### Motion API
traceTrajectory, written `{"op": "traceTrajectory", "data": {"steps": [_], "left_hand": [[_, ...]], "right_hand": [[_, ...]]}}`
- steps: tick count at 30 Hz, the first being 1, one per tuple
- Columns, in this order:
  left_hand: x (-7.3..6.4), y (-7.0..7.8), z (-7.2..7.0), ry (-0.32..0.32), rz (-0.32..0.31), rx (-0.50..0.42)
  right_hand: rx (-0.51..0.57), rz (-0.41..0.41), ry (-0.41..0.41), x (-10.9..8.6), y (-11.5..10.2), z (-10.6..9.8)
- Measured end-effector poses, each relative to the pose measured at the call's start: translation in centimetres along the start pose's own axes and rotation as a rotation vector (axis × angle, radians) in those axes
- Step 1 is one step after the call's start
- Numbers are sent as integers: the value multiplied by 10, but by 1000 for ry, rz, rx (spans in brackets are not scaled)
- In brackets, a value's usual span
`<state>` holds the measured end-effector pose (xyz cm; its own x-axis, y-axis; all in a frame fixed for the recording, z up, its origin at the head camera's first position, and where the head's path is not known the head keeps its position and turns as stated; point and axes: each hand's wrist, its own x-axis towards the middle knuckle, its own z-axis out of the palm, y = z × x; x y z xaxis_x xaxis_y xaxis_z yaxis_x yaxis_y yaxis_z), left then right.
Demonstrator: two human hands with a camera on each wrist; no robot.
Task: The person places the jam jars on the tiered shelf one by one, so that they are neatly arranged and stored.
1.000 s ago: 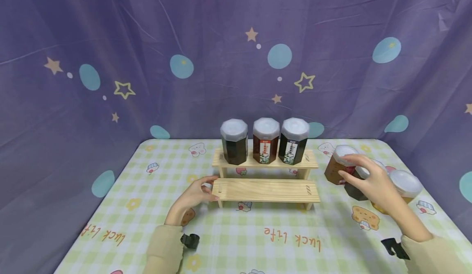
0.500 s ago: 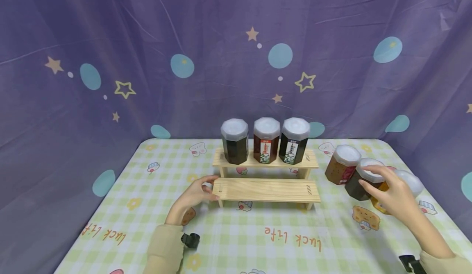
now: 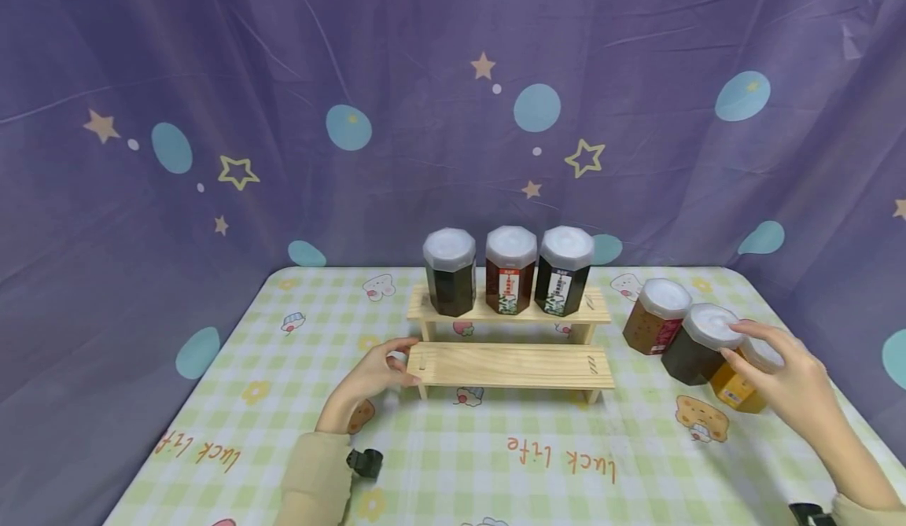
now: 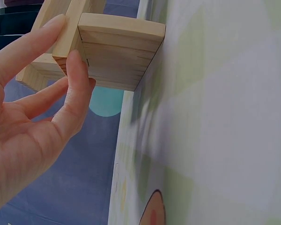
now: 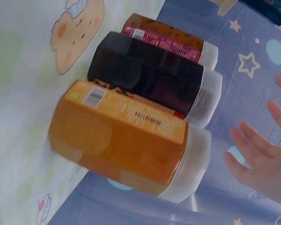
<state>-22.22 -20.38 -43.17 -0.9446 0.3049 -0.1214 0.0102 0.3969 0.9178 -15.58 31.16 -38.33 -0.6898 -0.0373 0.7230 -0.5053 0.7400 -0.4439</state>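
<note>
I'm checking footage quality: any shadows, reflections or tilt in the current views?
Head: faint shadow on the tablecloth below the right hand; left wrist, turned sideways: soft shadow beside the wooden rack; right wrist, also sideways: pale reflections on the orange jar.

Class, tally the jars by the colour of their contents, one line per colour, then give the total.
Dark jars: 3
Red-brown jar: 1
Speckled brown jar: 1
Orange-yellow jar: 1
Total: 6
</note>
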Motion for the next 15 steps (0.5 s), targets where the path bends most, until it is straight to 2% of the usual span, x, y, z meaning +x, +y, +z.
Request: {"op": "traceTrajectory", "data": {"steps": [5,15], "left_hand": [[0,1,0,13,-16,7],[-2,3,1,9,-9,6]], "right_hand": [[-46,107,-15,-3,1,-7],[-94,242,-56,-12,12,-15]]}}
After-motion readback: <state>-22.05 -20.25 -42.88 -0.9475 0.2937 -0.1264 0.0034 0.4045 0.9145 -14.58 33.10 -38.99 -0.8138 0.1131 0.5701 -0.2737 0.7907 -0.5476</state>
